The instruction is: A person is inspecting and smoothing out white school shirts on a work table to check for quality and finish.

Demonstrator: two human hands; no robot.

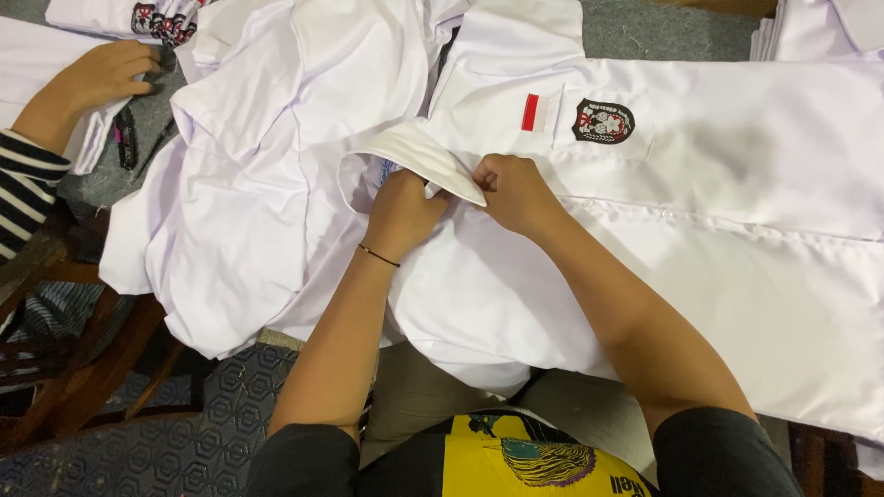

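Observation:
A white shirt (737,212) lies spread in front of me, with a red and white patch (534,112) and a dark round badge (603,121) on its chest pocket. My left hand (402,213) and my right hand (512,189) both pinch the shirt's collar (419,158) at its point, fingers closed on the cloth. A thin black band circles my left wrist.
More white shirts (276,138) are heaped to the left, and a folded stack (810,28) sits at the top right. Another person's hand (101,74), in a striped sleeve, rests on cloth at the upper left. A wooden chair (64,368) stands at the lower left on patterned floor.

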